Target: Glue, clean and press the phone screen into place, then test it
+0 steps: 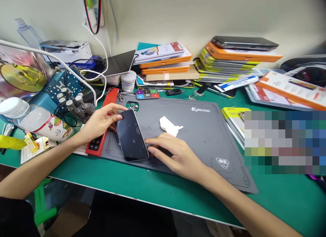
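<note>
A smartphone (132, 137) with a dark screen and a pale frame is tilted above the grey work mat (203, 138). My left hand (103, 125) grips its upper left edge, thumb on the front and the other fingers partly hidden behind. The thumb and forefinger of my right hand (175, 152) are closed at the phone's lower right edge. Specks and smudges show on the glass. A crumpled white tissue (169, 126) lies on the mat just beyond my right hand.
A red control strip (100, 135) borders the mat on the left. Screwdrivers (72, 106) and a large bottle (38, 121) stand farther left. Stacks of boxes (165, 62) line the wall. A yellow-topped box (235, 120) lies to the right. A pixelated patch covers the far right.
</note>
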Available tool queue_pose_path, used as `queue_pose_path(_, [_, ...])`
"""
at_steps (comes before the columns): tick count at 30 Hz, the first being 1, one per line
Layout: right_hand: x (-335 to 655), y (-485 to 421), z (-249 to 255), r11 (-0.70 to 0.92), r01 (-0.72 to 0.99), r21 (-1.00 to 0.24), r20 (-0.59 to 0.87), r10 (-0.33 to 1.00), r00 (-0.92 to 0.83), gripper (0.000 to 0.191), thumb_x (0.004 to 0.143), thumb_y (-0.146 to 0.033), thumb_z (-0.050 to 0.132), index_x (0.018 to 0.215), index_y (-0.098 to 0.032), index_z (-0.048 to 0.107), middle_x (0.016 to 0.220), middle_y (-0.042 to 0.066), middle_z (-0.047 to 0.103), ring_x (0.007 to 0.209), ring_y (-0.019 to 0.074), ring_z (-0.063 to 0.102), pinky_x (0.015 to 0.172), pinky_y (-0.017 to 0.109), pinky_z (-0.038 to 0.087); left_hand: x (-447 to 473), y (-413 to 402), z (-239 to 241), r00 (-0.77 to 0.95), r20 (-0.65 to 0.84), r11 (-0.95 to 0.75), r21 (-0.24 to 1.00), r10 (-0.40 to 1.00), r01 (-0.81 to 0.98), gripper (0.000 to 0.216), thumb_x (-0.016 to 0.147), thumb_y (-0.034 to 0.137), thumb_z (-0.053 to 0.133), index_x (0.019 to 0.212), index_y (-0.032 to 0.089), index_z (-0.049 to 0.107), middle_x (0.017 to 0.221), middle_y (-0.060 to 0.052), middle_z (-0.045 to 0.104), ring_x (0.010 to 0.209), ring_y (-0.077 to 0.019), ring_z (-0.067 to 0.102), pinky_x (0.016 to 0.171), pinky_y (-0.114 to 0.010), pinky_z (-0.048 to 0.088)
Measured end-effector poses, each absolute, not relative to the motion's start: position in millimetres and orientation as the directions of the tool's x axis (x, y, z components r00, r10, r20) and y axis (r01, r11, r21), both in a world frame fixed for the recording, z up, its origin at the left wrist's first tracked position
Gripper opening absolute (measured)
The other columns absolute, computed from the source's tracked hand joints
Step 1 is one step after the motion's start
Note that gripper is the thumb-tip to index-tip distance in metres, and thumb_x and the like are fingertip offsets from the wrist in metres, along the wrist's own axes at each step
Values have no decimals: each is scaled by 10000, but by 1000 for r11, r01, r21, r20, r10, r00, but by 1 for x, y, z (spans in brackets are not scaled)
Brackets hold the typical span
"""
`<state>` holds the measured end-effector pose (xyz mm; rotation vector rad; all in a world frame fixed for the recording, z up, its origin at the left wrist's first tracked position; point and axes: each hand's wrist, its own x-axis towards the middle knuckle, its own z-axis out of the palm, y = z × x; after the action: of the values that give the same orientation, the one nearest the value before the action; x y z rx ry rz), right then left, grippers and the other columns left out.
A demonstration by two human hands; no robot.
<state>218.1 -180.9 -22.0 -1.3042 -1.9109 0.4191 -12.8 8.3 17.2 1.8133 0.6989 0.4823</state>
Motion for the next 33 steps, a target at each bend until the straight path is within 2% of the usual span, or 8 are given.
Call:
queue_pose_path(10, [219,-182,-21,444,634,-633,392,890,-232,172,1086,-264,556,1148,-216,708,860,8,751,769,158,641,720,317,495,-13,10,13,782,-27,-191,964,623,186,379,1004,442,691,1321,239,650,905,-2,647,739,-139,711,647,-247,651])
queue_pose_path(17, [218,-183,-18,465,610,-641,373,884,-282,201,1102,-335,537,1184,-209,671,842,13,726,764,167,632,715,328,501,-13,7,18,754,-75,-220,933,653,284,319,1010,383,648,1305,263,641,945,8,681,622,-108,665,569,-241,633])
queue_pose_path(20, [218,-182,-20,470,609,-639,378,881,-282,200,1093,-348,563,1183,-212,677,862,18,740,784,174,647,725,328,498,-14,5,21,748,-83,-259,908,658,329,376,992,438,679,1318,253,645,1063,-14,719,550,-75,635,488,-199,560])
queue_pose_path(23, [218,-177,-22,438,653,-617,409,888,-210,189,1098,-310,548,1053,-216,706,858,19,753,764,168,652,747,333,486,-15,4,24,777,-85,-382,834,623,398,426,1007,466,648,1380,260,660,1169,-38,749,544,-65,609,475,-188,497])
queue_pose_path(27, [229,-171,-18,292,774,-561,444,896,-17,317,1112,-305,486,895,-225,704,795,23,739,739,179,646,761,348,488,-16,10,25,819,-53,-543,724,571,425,471,1000,496,647,1406,262,696,862,-5,760,550,-97,557,511,-191,460])
queue_pose_path(29, [241,-169,-15,188,834,-518,451,889,79,320,1114,-331,463,944,-225,713,827,42,742,763,199,639,778,373,491,-16,12,24,834,-36,-575,708,551,411,540,998,532,643,1473,274,649,776,13,730,512,-94,508,479,-185,422])
queue_pose_path(31, [253,-167,-13,100,873,-477,451,881,146,288,1110,-355,461,1093,-218,714,941,78,745,858,234,651,821,408,500,-15,13,24,851,-16,-596,708,524,380,590,994,534,649,1529,293,592,883,1,763,498,-82,493,468,-185,424])
queue_pose_path(33, [262,-166,-14,56,902,-429,426,893,147,292,1095,-390,489,1229,-220,684,1092,116,723,993,275,655,863,439,518,-14,11,25,855,14,-616,700,519,362,613,1005,506,638,1574,301,533,1077,-36,793,563,-99,589,529,-206,502])
